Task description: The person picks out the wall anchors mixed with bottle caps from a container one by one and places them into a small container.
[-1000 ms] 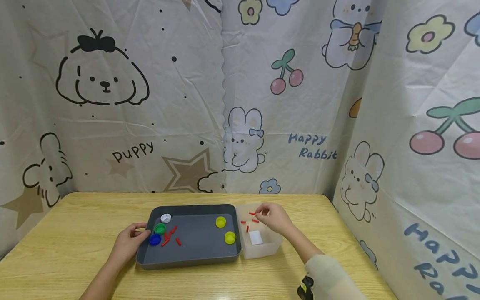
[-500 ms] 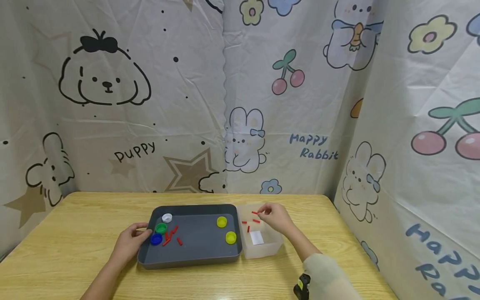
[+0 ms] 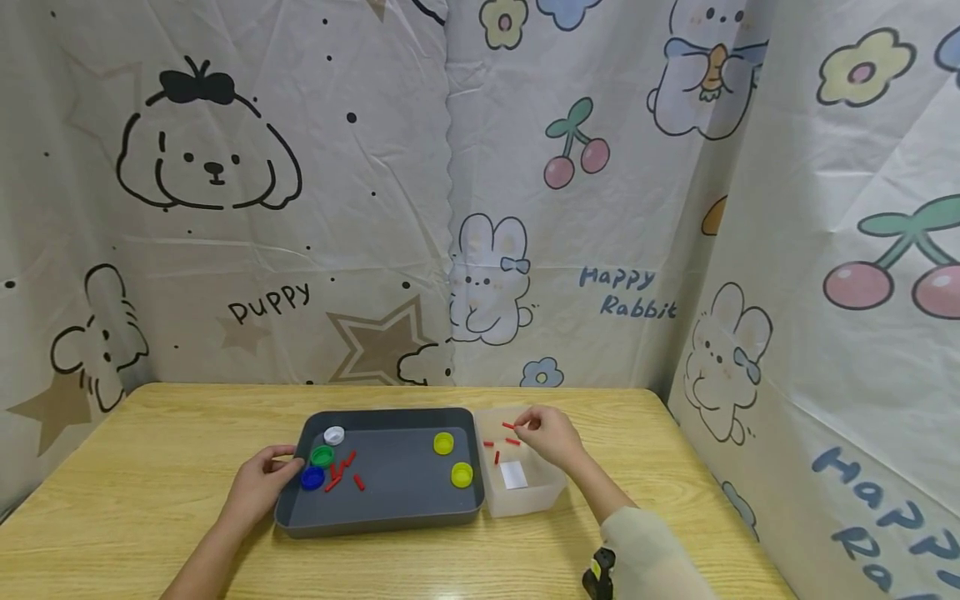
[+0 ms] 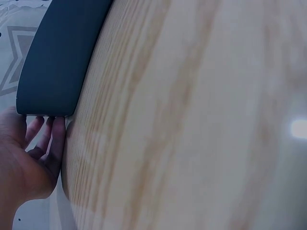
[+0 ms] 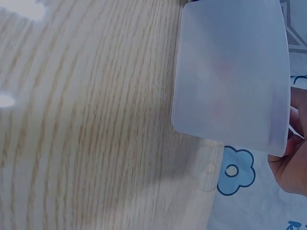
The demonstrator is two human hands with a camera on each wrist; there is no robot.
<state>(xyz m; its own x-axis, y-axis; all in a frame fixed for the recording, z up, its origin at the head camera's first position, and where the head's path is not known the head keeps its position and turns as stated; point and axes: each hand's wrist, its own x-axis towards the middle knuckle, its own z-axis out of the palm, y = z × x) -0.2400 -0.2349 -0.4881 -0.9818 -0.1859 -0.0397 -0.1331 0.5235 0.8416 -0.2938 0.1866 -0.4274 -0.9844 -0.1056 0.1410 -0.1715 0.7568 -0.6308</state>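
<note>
In the head view my left hand [image 3: 258,487] holds the left rim of a dark grey tray [image 3: 405,512]. The left wrist view shows its fingertips [image 4: 57,122] against the tray's end wall. Inside the tray, a white cap [image 3: 333,436], a green cap [image 3: 322,456] and a blue cap [image 3: 312,477] line the left side, with several short red sticks [image 3: 359,482] beside them. My right hand [image 3: 551,435] is over a translucent bin [image 3: 525,502] and pinches a red stick [image 3: 508,426] between thumb and fingers. Other red sticks [image 3: 512,442] lie in the bin.
Two yellow caps, one farther back [image 3: 443,443] and one nearer [image 3: 461,475], sit at the tray's right side. A white square [image 3: 513,475] lies in the bin, which stands against the tray. A printed curtain [image 3: 375,208] hangs behind the wooden table [image 3: 390,571].
The head view has shifted slightly. Both hands stay where they were, with the red stick still pinched in my right hand; the right sleeve has moved a little left.
</note>
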